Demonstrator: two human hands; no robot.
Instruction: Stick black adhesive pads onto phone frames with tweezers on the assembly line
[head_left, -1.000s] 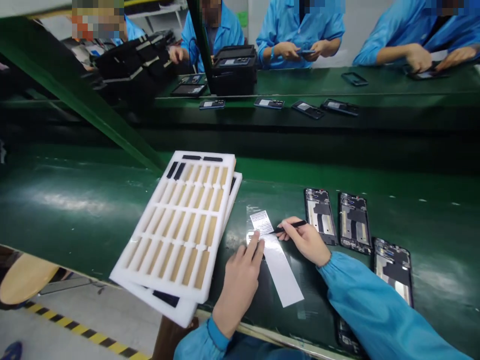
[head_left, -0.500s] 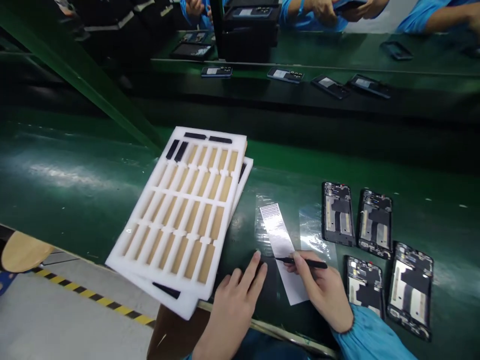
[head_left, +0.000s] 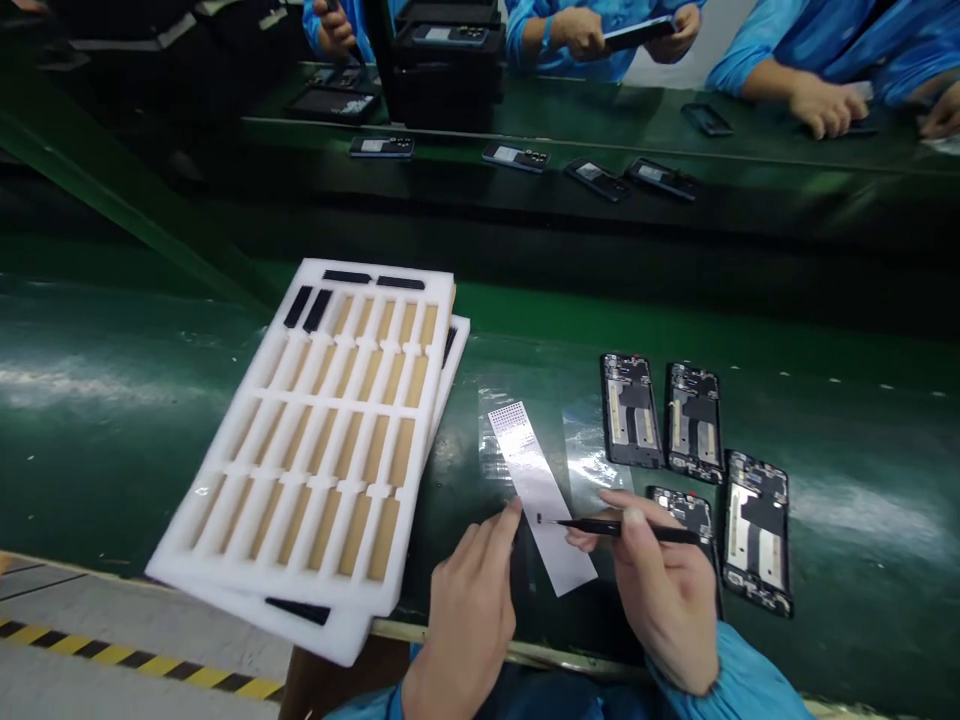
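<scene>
Black tweezers (head_left: 630, 527) lie between the thumb and fingers of my right hand (head_left: 667, 590), which is closed on them. At their tip, over the white sticker sheet (head_left: 541, 490), is a tiny dark piece (head_left: 539, 518). Small dark dots cover the far end of that sheet. My left hand (head_left: 472, 605) rests on the bench by the sheet's left edge, fingers stretched out and holding nothing; its index fingertip is close to the sheet. Clear plastic film (head_left: 596, 450) shows beside the sheet. Several opened phones (head_left: 628, 410) lie to the right, one partly hidden behind my right hand.
White foam trays (head_left: 300, 400) with slots are stacked at the left, a few slots holding black strips. Phones (head_left: 516, 157) sit on a shelf at the back. Across the bench, co-workers in blue sleeves (head_left: 780, 50) handle things. A green post (head_left: 150, 210) slants at the left.
My right hand has lifted the tweezers from beside my left fingertips to above the sheet, with the tiny dark piece now visible at the tip. My left fingers have drawn together. The view has shifted right.
</scene>
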